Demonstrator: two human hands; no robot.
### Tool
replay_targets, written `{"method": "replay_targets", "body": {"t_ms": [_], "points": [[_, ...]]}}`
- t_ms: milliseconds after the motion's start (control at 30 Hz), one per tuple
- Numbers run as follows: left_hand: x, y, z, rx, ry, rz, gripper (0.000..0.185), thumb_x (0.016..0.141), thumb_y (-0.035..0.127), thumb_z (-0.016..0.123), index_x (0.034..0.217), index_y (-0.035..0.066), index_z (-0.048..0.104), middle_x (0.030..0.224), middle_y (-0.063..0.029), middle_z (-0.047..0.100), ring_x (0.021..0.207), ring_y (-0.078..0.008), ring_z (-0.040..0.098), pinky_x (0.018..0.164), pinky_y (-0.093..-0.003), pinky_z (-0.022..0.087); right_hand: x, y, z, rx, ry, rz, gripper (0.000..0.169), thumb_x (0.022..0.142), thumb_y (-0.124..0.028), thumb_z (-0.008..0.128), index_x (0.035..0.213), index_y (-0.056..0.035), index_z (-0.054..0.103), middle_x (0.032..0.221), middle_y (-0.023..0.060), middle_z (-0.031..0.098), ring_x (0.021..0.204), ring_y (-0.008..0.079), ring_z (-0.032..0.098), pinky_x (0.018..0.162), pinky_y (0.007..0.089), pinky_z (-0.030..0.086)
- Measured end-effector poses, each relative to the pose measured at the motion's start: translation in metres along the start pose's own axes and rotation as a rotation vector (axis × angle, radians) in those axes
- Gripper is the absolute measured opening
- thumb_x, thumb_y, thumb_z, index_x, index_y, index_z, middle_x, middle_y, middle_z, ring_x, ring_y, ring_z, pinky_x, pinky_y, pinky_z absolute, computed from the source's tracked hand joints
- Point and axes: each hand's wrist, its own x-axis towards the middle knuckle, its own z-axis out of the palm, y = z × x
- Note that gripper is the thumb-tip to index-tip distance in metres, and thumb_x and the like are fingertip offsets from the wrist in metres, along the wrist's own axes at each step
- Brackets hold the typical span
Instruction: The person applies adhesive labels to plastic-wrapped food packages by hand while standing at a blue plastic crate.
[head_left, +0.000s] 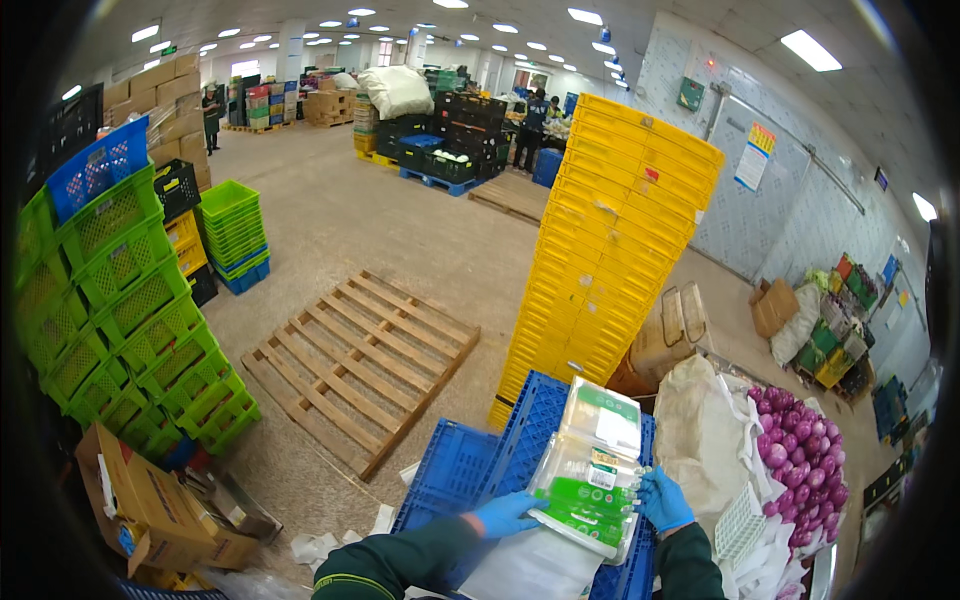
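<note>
Both my hands wear blue gloves. My left hand (508, 514) rests against the left edge of a stack of clear plastic packs with green printed labels (589, 491). On the opposite side, my right hand (664, 501) has its fingertips at the packs' right edge; whether it grips them I cannot tell. Another clear pack with a green label and a white sticker (600, 420) lies just beyond. All of these are on blue plastic crates (517, 442), with a white sheet (531, 564) under the near end.
Tall yellow crates (615, 247) stand ahead. Purple onions (801, 457) and a white basket (739, 523) are at the right. A wooden pallet (367, 360) lies on the floor; green crates (127, 300) and a cardboard box (150, 510) stand left. People (534, 124) are in the background.
</note>
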Motion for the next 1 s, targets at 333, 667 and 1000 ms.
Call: {"method": "replay_targets", "body": {"t_ms": [333,667,1000], "points": [[0.057,0.021,-0.079,0.098,0.028,0.024,0.036,0.076,-0.007,0.046,0.104,0.005,0.064,0.1,-0.014,0.064,0.093,-0.0311,0.06,0.086,-0.0389,0.049,0.034,0.001,-0.017,0.008,0.037,-0.043,0.037,0.095,-0.044,0.051,0.111,-0.0105,0.056,0.087,0.003,0.057,0.083,0.0157,0.058,0.066,0.0329,0.053],[0.155,0.051,-0.014,0.22,-0.385,0.191,0.023,0.072,-0.006,0.048,0.086,0.008,0.061,0.116,-0.0124,0.062,0.103,-0.035,0.055,0.091,-0.0404,0.046,0.052,-0.002,-0.005,-0.106,0.155,-0.148,0.046,0.092,-0.046,0.057,0.115,-0.0062,0.053,0.092,0.0058,0.056,0.08,0.0145,0.06,0.067,0.0299,0.052],[0.198,0.03,0.026,0.445,-0.514,0.098,0.021,0.073,-0.002,0.054,0.09,0.005,0.064,0.116,-0.0129,0.061,0.099,-0.0317,0.058,0.087,-0.0387,0.048,0.095,0.018,-0.018,-0.61,0.209,-0.446,0.056,0.09,-0.043,0.062,0.118,0.0038,0.049,0.094,0.0081,0.055,0.086,0.0133,0.053,0.076,0.0273,0.047]]}}
